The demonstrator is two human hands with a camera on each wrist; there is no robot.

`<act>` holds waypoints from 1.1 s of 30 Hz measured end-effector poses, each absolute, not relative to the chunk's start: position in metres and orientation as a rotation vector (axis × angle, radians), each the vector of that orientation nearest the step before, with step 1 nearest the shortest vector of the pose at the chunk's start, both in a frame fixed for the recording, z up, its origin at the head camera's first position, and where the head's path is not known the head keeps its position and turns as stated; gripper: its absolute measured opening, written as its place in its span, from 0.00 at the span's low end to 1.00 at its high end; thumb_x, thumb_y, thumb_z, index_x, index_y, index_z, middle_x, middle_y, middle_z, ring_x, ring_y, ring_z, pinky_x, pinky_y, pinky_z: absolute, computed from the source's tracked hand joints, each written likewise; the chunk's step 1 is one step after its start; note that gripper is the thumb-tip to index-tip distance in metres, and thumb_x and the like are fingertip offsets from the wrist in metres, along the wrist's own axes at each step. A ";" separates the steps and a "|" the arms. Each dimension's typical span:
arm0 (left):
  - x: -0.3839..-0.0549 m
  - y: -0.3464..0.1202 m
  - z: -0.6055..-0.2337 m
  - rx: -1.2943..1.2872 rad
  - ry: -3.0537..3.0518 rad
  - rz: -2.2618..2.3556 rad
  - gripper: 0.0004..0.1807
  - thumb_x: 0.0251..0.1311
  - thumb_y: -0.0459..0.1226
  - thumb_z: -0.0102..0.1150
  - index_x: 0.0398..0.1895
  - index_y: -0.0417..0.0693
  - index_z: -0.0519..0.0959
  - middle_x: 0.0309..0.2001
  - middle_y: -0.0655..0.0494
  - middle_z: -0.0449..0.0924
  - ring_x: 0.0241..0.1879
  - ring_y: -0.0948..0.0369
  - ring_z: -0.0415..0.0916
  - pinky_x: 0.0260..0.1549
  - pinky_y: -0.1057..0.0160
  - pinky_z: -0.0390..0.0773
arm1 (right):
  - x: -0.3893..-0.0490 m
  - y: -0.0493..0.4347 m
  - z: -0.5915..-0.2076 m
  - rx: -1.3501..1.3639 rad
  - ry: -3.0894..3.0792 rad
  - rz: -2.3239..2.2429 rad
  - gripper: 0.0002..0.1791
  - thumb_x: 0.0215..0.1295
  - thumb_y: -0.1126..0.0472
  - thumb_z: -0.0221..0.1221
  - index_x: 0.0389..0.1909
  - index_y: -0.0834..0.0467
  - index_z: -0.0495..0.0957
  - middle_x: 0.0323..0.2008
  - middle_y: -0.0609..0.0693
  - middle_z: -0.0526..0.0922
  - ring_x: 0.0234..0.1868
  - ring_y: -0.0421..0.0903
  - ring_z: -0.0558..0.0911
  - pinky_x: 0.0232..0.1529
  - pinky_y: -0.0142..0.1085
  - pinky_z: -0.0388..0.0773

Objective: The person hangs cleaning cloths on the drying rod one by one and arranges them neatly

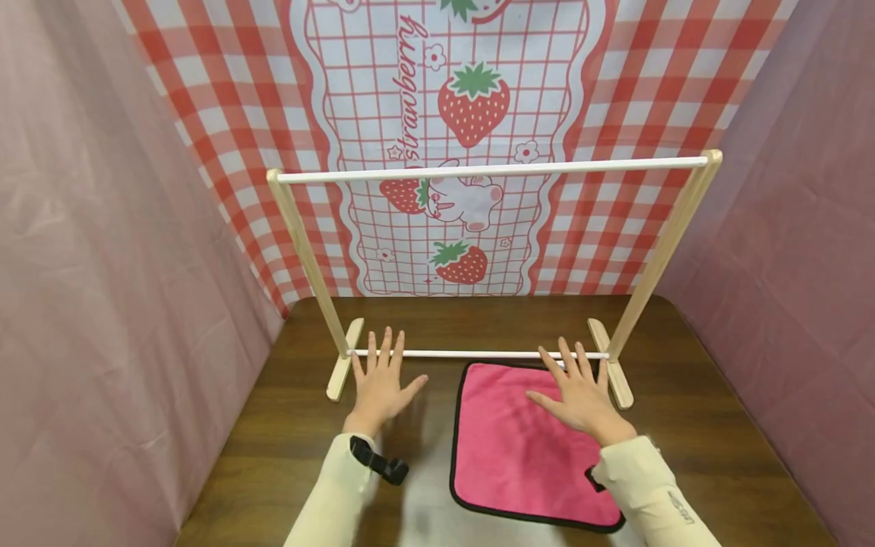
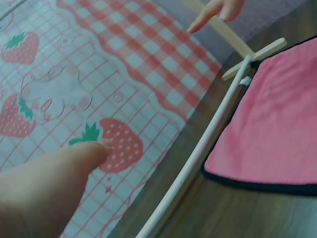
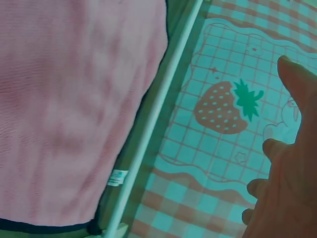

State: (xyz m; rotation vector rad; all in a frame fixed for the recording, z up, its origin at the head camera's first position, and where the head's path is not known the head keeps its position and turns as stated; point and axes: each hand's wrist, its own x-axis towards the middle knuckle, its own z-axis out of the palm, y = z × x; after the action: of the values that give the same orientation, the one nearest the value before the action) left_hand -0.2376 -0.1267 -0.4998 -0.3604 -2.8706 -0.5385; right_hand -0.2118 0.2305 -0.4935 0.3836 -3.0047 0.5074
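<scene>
A pink towel (image 1: 519, 448) with black edging lies flat on the brown table, right of the middle. Over its upper right part hovers my right hand (image 1: 581, 399), fingers spread and holding nothing. My left hand (image 1: 381, 389) is held above the table left of the towel, its fingers also spread, with nothing in it. Beyond both hands stands a wooden rack with a white top bar (image 1: 492, 169) and a white lower bar (image 1: 472, 354). The towel's far edge lies near the lower bar, with a small white tag (image 3: 117, 177) on it in the right wrist view.
The rack's wooden feet (image 1: 345, 361) rest on the table (image 1: 273, 456). A red checked cloth with strawberries (image 1: 474, 106) hangs behind. Pink curtains (image 1: 137, 266) close in the left and right sides.
</scene>
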 end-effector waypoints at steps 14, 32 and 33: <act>-0.265 -0.193 -0.480 -0.065 -2.752 -0.852 0.54 0.63 0.54 0.58 0.79 0.39 0.38 0.79 0.38 0.34 0.76 0.41 0.26 0.68 0.33 0.31 | -0.208 0.239 -0.536 0.418 -2.969 0.587 0.48 0.60 0.33 0.60 0.75 0.55 0.60 0.75 0.69 0.50 0.74 0.71 0.44 0.64 0.74 0.35; -0.312 -0.235 -0.446 0.007 -2.206 -1.380 0.48 0.61 0.31 0.63 0.77 0.30 0.44 0.73 0.27 0.47 0.73 0.38 0.45 0.72 0.47 0.48 | -0.204 0.234 -0.573 0.397 -3.016 0.639 0.54 0.51 0.32 0.66 0.72 0.60 0.63 0.71 0.72 0.55 0.72 0.73 0.47 0.63 0.76 0.38; -0.314 -0.235 -0.443 0.011 -2.183 -1.410 0.47 0.61 0.30 0.62 0.76 0.30 0.45 0.72 0.27 0.48 0.72 0.38 0.48 0.72 0.47 0.50 | -0.204 0.235 -0.575 0.392 -3.030 0.653 0.54 0.51 0.32 0.66 0.73 0.60 0.63 0.71 0.72 0.54 0.72 0.73 0.47 0.63 0.75 0.37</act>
State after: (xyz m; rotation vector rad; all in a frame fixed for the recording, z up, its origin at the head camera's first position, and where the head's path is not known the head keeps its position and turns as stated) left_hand -0.3136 -0.2346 -0.4433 0.0110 -2.1826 -1.4100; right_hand -0.2039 0.2345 -0.5749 0.3924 -3.0296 0.6532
